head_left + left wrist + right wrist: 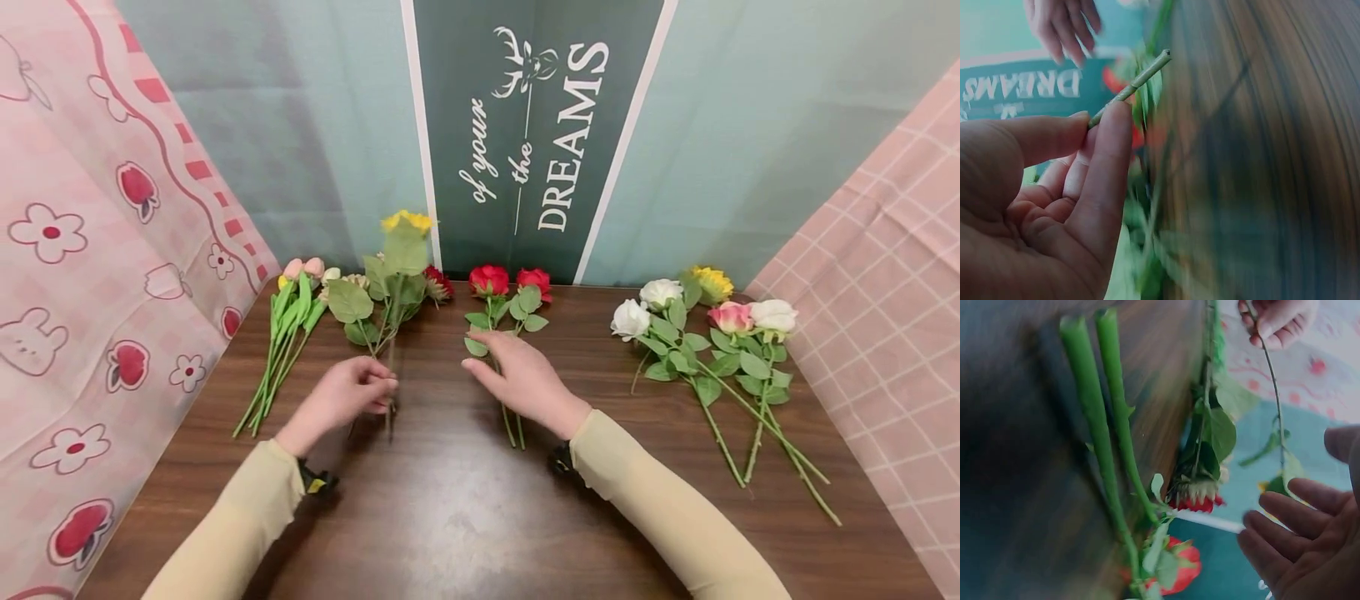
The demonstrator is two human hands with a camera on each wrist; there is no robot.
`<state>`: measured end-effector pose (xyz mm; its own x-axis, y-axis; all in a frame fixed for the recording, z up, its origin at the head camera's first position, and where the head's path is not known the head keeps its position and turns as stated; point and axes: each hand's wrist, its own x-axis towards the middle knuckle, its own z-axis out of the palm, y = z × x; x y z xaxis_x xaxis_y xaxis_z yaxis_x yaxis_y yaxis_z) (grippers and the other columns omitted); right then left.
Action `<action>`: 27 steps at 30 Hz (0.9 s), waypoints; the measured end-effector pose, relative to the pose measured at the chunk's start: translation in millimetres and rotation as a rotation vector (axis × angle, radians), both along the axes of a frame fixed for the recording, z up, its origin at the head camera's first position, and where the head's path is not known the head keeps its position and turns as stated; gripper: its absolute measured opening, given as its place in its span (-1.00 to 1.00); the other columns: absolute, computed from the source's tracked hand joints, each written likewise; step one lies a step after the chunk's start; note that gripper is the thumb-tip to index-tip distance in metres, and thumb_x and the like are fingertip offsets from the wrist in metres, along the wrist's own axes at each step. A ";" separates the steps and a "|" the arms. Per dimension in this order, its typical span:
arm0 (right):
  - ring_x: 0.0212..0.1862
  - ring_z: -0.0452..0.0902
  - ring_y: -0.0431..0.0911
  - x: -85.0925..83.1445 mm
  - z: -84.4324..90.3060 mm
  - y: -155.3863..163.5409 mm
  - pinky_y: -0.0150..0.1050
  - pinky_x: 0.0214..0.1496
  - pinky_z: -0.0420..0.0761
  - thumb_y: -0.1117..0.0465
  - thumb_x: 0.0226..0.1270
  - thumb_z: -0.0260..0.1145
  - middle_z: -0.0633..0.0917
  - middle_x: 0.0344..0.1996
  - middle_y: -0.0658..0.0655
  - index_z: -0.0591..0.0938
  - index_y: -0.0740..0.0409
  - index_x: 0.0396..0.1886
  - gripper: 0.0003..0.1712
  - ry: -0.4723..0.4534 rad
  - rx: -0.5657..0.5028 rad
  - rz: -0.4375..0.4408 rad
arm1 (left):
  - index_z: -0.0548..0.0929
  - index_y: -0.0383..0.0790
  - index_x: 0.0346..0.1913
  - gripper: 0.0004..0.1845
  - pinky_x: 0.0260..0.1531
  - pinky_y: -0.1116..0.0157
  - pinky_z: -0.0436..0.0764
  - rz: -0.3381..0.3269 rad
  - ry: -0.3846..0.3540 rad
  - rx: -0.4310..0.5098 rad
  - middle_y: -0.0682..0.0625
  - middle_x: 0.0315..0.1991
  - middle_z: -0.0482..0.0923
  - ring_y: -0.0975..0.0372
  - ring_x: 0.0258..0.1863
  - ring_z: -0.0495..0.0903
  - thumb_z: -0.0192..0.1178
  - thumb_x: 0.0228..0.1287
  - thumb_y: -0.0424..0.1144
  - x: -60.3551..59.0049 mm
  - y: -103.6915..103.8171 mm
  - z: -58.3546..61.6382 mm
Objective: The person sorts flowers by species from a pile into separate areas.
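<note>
My left hand (352, 390) pinches the stem of a yellow sunflower (407, 222) between thumb and fingers. The flower stands roughly upright, raised at the back left, its cut stem end (1147, 72) poking past the fingertips in the left wrist view. Behind it lie leafy stems with a dark red flower (437, 285), partly hidden by its leaves. My right hand (525, 383) hovers over the stems of two red roses (489, 280), its fingers extended and holding nothing. In the right wrist view those green stems (1094, 419) lie apart from the right hand (1310, 537).
Pink and yellow tulips (303, 268) lie at the table's left. On the right are white roses (630, 319), another yellow sunflower (712, 285) and a pink rose (731, 317), their stems crossing. Cloth curtains (285, 125) border the brown wooden table (465, 517).
</note>
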<state>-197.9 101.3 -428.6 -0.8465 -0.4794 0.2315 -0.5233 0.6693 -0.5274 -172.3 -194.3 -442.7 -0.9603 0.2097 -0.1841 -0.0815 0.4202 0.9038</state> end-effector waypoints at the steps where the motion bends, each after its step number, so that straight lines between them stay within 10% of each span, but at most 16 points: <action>1: 0.47 0.32 0.01 -0.5 1.7 -3.7 0.01 0.47 0.33 -0.24 0.56 0.14 0.49 0.42 0.10 0.48 0.11 0.46 -0.29 0.047 0.063 0.037 | 0.59 -0.50 -0.07 -0.80 -0.30 0.17 0.77 0.017 -0.011 -0.003 -0.22 -0.28 0.69 0.12 -0.41 0.74 0.27 0.42 -0.38 -0.7 -8.6 0.5; 14: 0.63 -0.14 0.10 4.3 -18.8 -44.1 0.09 0.61 -0.04 -0.35 0.58 -0.03 0.10 0.62 0.17 0.15 -0.04 0.66 -0.15 0.158 0.463 0.239 | 0.41 -0.54 0.10 -0.63 -0.36 0.16 0.77 0.058 -0.062 -0.130 -0.24 -0.29 0.60 0.14 -0.47 0.69 0.29 0.38 -0.43 -0.2 -27.4 -11.8; 23: 0.63 -0.13 0.13 7.4 -22.1 -24.3 0.08 0.61 -0.07 -0.38 0.58 -0.12 0.12 0.62 0.16 0.15 -0.07 0.66 -0.16 0.138 0.482 0.217 | 0.43 -0.50 0.15 -0.55 -0.40 0.17 0.76 0.016 -0.014 -0.229 -0.18 -0.30 0.59 0.11 -0.46 0.73 0.33 0.38 -0.29 4.7 -32.6 -1.3; 27: 0.62 -0.11 0.17 2.9 -16.9 3.2 0.12 0.60 -0.06 -0.35 0.58 -0.06 0.17 0.60 0.19 0.20 -0.03 0.64 -0.17 0.132 0.442 0.147 | 0.47 -0.46 0.18 -0.50 -0.36 0.15 0.74 -0.014 0.128 -0.350 -0.19 -0.20 0.61 0.11 -0.36 0.73 0.33 0.40 -0.17 0.0 -28.2 12.1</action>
<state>-195.1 104.5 -445.6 -0.7396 -0.6683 0.0801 -0.6724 0.7284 -0.1318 -172.4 -222.5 -430.6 -0.9777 0.1685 -0.1255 0.0307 0.7056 0.7080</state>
